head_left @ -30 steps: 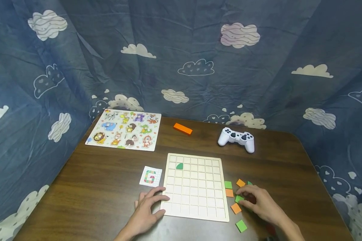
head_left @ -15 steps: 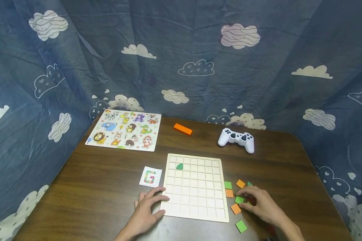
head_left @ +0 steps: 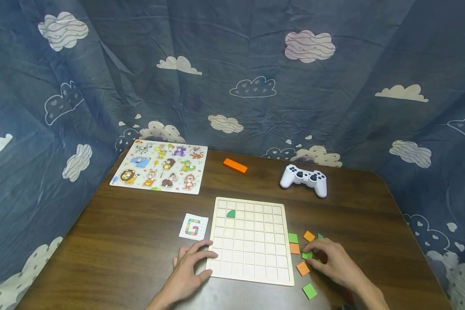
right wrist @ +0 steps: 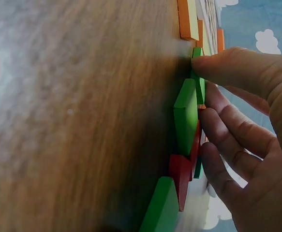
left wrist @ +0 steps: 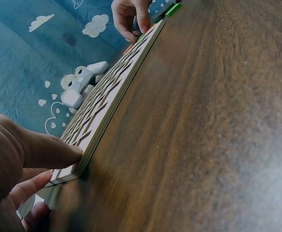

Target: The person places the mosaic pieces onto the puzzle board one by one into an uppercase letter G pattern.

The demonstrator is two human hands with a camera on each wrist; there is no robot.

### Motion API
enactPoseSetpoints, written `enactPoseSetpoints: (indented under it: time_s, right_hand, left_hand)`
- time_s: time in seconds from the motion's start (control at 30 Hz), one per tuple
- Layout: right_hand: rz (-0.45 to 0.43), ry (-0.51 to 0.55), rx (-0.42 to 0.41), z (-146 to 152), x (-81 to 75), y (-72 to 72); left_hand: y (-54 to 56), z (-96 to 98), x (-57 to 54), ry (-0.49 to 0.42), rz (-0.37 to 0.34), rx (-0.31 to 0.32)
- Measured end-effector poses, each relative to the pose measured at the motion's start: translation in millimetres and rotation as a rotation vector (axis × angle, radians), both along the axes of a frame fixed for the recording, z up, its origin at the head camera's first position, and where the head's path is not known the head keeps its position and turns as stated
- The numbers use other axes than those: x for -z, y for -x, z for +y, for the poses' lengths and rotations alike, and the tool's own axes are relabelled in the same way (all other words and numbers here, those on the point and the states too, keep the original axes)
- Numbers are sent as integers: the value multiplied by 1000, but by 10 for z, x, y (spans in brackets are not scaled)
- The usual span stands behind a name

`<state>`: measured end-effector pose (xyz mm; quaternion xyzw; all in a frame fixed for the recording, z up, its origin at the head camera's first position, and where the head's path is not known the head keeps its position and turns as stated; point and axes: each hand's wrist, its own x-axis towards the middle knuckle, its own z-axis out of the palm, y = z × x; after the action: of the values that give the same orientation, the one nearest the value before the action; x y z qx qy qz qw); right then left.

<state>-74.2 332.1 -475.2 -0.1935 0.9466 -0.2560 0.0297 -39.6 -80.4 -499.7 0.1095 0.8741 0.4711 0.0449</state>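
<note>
At the lower left corner of a pale wooden grid board (head_left: 252, 247), my left hand (head_left: 187, 272) rests its thumb and fingertips on the edge. A dark green quarter-round tile (head_left: 230, 214) lies in one of the board's upper left cells. Right of the board, my right hand (head_left: 335, 263) pinches a light green square tile (head_left: 306, 255) between thumb and index finger, low at the table. Under its palm, a red tile (right wrist: 179, 179) and another green tile (right wrist: 185, 113) show in the right wrist view. A pattern card (head_left: 193, 227) lies left of the board.
Around the right hand lie orange tiles (head_left: 303, 268) and green tiles (head_left: 309, 291). Farther back are an animal puzzle board (head_left: 159, 167), an orange block (head_left: 235, 165) and a white game controller (head_left: 303, 180). A cloud-print curtain (head_left: 252, 116) hangs behind the table.
The light green tile at the right hand's fingertips has shifted slightly, and the thumb and index finger have adjusted around it. My left hand and the board stay in place.
</note>
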Motion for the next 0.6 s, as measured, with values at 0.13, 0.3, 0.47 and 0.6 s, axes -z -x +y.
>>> enactPoseSetpoints:
  time_s: [0.13, 0.3, 0.47, 0.6]
  right_hand:
    - [12, -29, 15, -39, -19, 30]
    - [-4, -45, 49, -125, -54, 69]
    - [43, -12, 35, -202, -68, 91]
    - [53, 12, 17, -287, -92, 121]
  left_hand:
    - [6, -7, -14, -13, -2, 9]
    - [-3, -6, -14, -4, 0, 0]
    - [2, -8, -5, 10, 4, -2]
    - [10, -11, -4, -1, -6, 4]
